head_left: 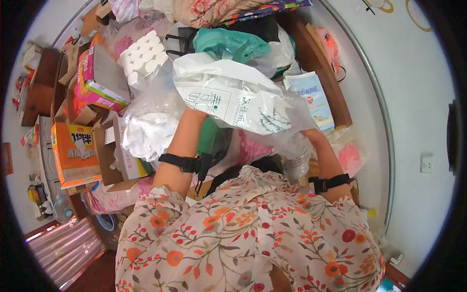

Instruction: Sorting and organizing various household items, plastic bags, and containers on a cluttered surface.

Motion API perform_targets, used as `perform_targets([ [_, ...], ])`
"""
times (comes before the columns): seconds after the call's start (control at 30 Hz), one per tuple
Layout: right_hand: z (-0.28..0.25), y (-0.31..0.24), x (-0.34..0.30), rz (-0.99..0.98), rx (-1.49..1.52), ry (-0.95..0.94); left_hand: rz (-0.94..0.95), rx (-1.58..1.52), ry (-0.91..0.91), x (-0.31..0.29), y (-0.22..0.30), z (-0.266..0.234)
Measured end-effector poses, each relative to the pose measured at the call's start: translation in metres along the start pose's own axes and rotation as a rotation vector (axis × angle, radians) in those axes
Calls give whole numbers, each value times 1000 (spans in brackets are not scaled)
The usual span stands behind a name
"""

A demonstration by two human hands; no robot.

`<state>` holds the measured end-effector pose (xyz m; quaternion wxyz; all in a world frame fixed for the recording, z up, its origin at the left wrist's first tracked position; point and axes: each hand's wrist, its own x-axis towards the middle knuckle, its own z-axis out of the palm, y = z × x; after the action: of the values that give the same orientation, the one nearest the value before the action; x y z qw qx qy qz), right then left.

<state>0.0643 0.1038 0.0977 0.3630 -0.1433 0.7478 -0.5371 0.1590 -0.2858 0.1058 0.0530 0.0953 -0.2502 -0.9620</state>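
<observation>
Head cam on my end: the printed white plastic bag (228,97) is just below the teal bag (231,45), my landmark here; left hand (194,113) is below and a bit left of the teal one, fingers hidden by white plastic, so I can't tell if it's gripping; right hand (313,135) is lower right of it, fingertips covered too, can't call that grip either; white rolls (144,59) lie left of it, a blue-and-white book (314,100) lower right.

white printed bag (238,100): 1 | teal bag (231,44): 1 | wrist straps (182,162) (335,182): 2 | wall socket (426,164): 1
</observation>
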Motion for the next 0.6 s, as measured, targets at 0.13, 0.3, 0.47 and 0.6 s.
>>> perform_targets([
  [0.13,32,-63,6,7,160,-63,49,76,32,3,-16,-18],
  [0.3,27,-78,11,-222,-514,-108,-76,24,72,-5,-28,2],
  [0.47,-72,28,56,-362,188,-14,-332,40,117,-15,-48,15],
  [0.6,-122,35,57,-450,1042,346,-431,434,454,-36,-57,65],
])
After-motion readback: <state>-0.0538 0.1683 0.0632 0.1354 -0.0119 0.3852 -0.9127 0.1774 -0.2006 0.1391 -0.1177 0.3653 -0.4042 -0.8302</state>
